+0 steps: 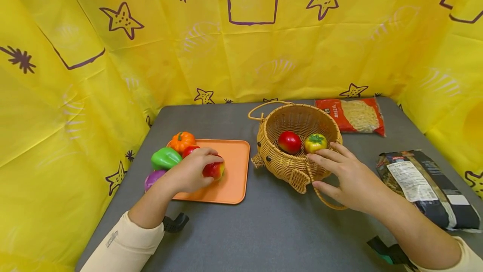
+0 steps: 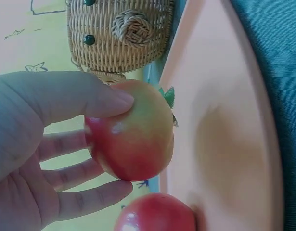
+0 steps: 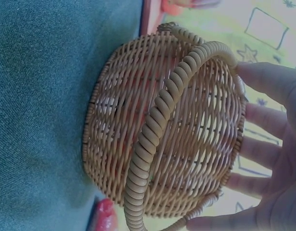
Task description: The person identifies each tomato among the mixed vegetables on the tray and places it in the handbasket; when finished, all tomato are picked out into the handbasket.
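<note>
My left hand (image 1: 192,171) grips a red-and-yellow toy fruit (image 2: 133,139) with a green leafy top, thumb on one side and fingers on the other. It is held over the orange tray (image 1: 235,175), beside another red fruit (image 2: 157,214). To the right, an animal-shaped wicker basket (image 1: 279,167) contains a red fruit (image 1: 289,142) and a yellow one with a green top (image 1: 315,144). My right hand (image 1: 349,175) rests on the basket's near-right rim with fingers nearly straight. Its thumb lies beside the wrapped wicker handle (image 3: 155,120); some fingertips are hidden.
On the tray's left side sit an orange toy pumpkin (image 1: 183,142), a green toy vegetable (image 1: 165,159) and a purple one (image 1: 154,179). A red packet (image 1: 352,115) lies behind the basket, and a black packet (image 1: 426,188) lies beyond my right hand. Yellow cloth surrounds the grey table.
</note>
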### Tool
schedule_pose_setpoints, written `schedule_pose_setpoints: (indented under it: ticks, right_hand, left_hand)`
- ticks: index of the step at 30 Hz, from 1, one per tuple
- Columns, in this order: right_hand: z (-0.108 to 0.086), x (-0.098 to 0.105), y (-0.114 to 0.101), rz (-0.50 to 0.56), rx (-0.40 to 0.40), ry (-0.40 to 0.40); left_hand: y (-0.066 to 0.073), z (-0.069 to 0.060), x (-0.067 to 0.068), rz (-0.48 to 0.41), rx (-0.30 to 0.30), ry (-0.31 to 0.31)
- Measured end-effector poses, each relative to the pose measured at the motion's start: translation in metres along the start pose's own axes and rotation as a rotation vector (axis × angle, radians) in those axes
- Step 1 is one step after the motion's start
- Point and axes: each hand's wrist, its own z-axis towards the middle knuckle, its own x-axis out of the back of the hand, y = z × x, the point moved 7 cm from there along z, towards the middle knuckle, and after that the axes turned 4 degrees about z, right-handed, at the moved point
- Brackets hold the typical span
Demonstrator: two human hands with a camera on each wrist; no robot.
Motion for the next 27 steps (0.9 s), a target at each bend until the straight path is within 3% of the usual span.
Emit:
schedule_pose_setpoints:
  ticks: [12,27]
  right_hand:
    - [0.0,0.001,-0.001,0.002,0.008,0.011]
    - [0.0,-0.001,0.0,-0.007,-0.001,-0.007]
  left_hand:
    - [0.011,0.02,0.019,-0.05,0.009,0.013]
    - [0.038,0.055,0.045,-0.041,-0.082,0.063]
